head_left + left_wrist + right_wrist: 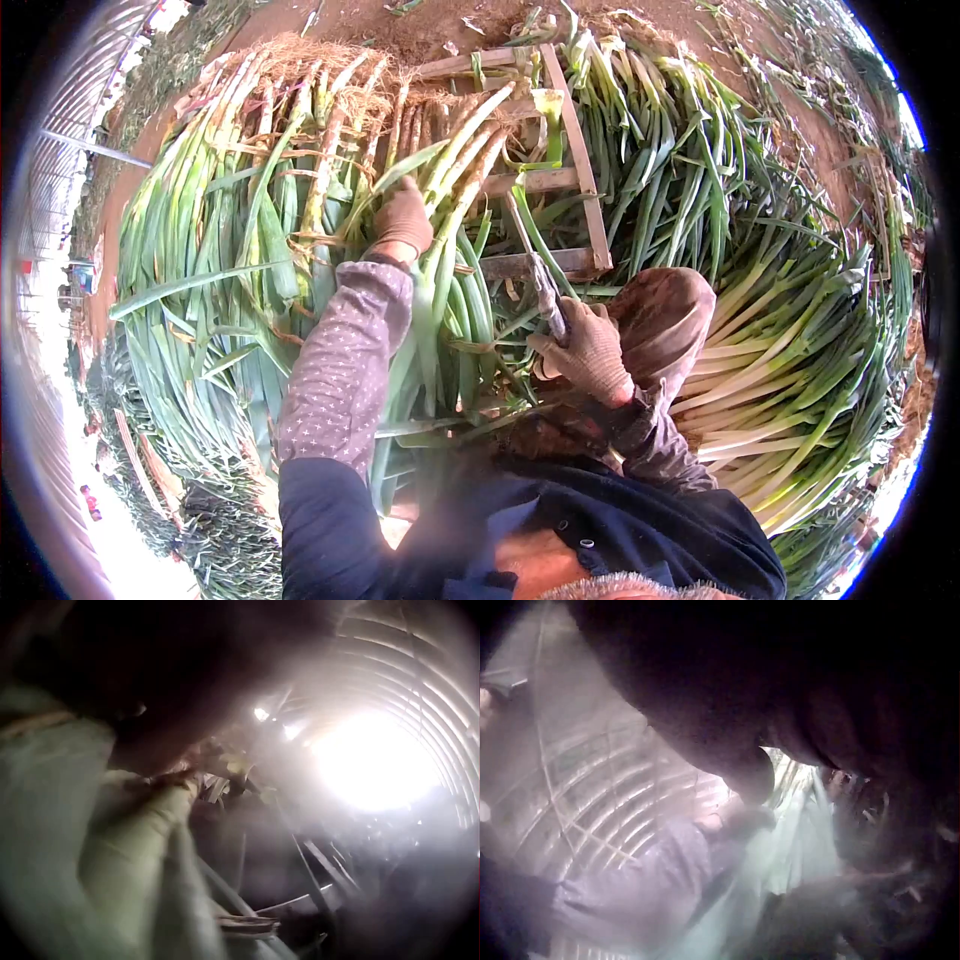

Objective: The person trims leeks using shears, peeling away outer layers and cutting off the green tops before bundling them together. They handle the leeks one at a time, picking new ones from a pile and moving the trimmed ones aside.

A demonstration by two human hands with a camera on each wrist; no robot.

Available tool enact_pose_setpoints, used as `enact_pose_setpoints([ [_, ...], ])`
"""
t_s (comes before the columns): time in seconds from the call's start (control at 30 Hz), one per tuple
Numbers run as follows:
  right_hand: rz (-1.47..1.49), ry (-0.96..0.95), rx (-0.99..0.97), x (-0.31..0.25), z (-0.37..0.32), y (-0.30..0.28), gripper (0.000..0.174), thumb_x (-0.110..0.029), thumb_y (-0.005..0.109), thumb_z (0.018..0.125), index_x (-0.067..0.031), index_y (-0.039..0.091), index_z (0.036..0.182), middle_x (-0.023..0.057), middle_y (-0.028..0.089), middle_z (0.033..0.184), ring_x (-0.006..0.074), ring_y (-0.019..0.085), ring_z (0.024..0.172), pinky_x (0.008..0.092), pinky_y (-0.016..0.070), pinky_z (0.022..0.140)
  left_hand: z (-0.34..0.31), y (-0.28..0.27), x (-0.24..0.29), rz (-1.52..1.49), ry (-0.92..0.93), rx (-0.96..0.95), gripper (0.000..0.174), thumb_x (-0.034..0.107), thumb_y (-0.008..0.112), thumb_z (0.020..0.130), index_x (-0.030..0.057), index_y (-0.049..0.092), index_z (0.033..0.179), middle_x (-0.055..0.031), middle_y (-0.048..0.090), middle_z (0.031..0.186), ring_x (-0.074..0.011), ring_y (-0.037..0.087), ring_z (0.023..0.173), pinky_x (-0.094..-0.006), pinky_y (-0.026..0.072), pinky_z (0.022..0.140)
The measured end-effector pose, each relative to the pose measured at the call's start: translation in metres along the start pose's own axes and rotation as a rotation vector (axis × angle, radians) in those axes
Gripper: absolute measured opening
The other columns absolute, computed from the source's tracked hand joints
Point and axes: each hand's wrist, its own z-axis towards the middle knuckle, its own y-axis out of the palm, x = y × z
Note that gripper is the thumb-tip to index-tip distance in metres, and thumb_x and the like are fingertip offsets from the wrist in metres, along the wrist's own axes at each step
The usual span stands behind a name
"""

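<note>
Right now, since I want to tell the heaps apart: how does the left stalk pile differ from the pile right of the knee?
The left pile shows shaggy brown roots; the right pile shows none that I can make out. The left pile's stems look browner and mixed with dry leaves, the right pile's pale and cleaner. Left stems point away from the person, right ones toward them. Both have long green leaves.

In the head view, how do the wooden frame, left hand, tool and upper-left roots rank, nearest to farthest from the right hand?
1. Tool, in the right hand
2. Wooden frame, just ahead
3. Left hand, to the left
4. Roots, far upper left
</note>
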Motion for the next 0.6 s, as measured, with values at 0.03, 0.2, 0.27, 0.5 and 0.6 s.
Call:
enact_pose_setpoints([
  [0.03,0.044,0.007,-0.022,0.002,0.005,0.001,0.068,-0.056,0.076,0.077,-0.0044,0.059,0.119,0.0185,0.068,0.102,0.0418,0.063,0.091,0.0528,0.0488,0.081,0.011,0.000,-0.009,-0.051,-0.082,-0.178,0.072,0.009,0.066,0.083,-0.0030,0.032,0.145,-0.0303,0.064,0.113,-0.0407,0.066,0.105,-0.0464,0.0553,0.090],
  [0.2,0.034,0.154,-0.104,0.027,0.028,0.031,0.072,-0.051,0.080,0.077,-0.0011,0.052,0.120,0.0232,0.065,0.098,0.0422,0.064,0.091,0.0506,0.0526,0.079,0.010,-0.033,-0.067,-0.327,0.034,0.125,0.059,0.009,0.071,0.072,-0.0040,0.050,0.125,-0.0284,0.065,0.108,-0.0420,0.067,0.101,-0.0447,0.0536,0.087],
  [0.27,-0.009,0.161,-0.192,0.030,0.029,0.029,0.071,-0.051,0.080,0.078,-0.0010,0.052,0.119,0.0227,0.065,0.097,0.0410,0.065,0.090,0.0495,0.0530,0.079,0.029,-0.028,-0.125,-0.385,0.198,0.370,0.064,0.011,0.073,0.071,-0.0003,0.049,0.129,-0.0261,0.068,0.108,-0.0428,0.067,0.100,-0.0461,0.0523,0.089],
  [0.5,-0.189,-0.150,-0.689,0.046,0.054,-0.020,0.069,-0.063,0.070,0.083,0.0018,0.058,0.104,0.0215,0.068,0.083,0.0401,0.069,0.078,0.0462,0.0553,0.070,0.006,-0.084,-0.070,0.181,-0.047,0.177,0.082,0.028,0.078,0.077,0.0054,0.039,0.146,-0.0228,0.051,0.140,-0.0411,0.057,0.120,-0.0473,0.0488,0.099],
  [0.6,-0.221,-0.195,-0.875,0.039,0.141,-0.120,0.047,-0.054,0.067,0.089,-0.0075,0.065,0.098,0.0146,0.069,0.086,0.0329,0.070,0.077,0.0412,0.0561,0.069,0.005,-0.104,0.011,0.194,0.167,0.243,0.083,0.029,0.076,0.079,0.0009,0.038,0.147,-0.0200,0.041,0.147,-0.0355,0.047,0.131,-0.0442,0.0402,0.110],
])
